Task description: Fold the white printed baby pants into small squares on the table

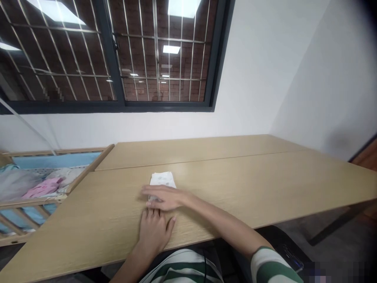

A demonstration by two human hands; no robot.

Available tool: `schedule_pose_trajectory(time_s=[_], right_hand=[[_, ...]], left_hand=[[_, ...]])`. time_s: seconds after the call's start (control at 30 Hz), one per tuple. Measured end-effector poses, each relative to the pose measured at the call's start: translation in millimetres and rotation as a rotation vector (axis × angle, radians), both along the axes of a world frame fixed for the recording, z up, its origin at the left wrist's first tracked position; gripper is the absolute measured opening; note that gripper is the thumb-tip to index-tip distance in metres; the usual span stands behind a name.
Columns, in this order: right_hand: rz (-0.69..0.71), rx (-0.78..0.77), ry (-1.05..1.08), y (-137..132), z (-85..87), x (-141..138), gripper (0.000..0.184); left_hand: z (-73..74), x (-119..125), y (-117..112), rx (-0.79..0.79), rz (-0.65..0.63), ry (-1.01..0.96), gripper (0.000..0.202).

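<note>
While the right hand (165, 197) lies open and flat across its near end, the folded white cloth (163, 180), perhaps paper, runs lengthwise toward 12 o'clock; the left hand (154, 231) rests open-palmed on the surface (250, 184) at the cloth's 6 o'clock.

1. I see a pale wooden table (265, 184) stretching across the view, against a white wall.
2. A small folded white piece (163, 180), cloth or paper, I cannot tell which, lies near the table's middle.
3. The right hand (165, 197) lies flat across its near end, fingers pointing left.
4. The left hand (153, 231) rests flat on the tabletop just nearer me, fingertips meeting the right hand.
5. At far left I make out a wooden cot (59, 151) holding pink fabric (44, 188).
6. A dark-framed barred window (159, 55) fills the wall above.
</note>
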State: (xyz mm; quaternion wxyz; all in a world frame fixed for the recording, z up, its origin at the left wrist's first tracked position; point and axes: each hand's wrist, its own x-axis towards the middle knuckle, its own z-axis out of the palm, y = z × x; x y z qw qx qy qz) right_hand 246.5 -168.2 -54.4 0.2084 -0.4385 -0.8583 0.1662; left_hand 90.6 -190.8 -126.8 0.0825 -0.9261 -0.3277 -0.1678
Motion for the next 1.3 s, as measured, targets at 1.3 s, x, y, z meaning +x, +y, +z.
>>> schedule_pose_trajectory(time_s=[1.3], right_hand=[[-0.542,0.221,0.246,42,-46.8,74,0.025]], left_hand=[[58.5,4,93,-0.376,-0.235,0.270,0.018]])
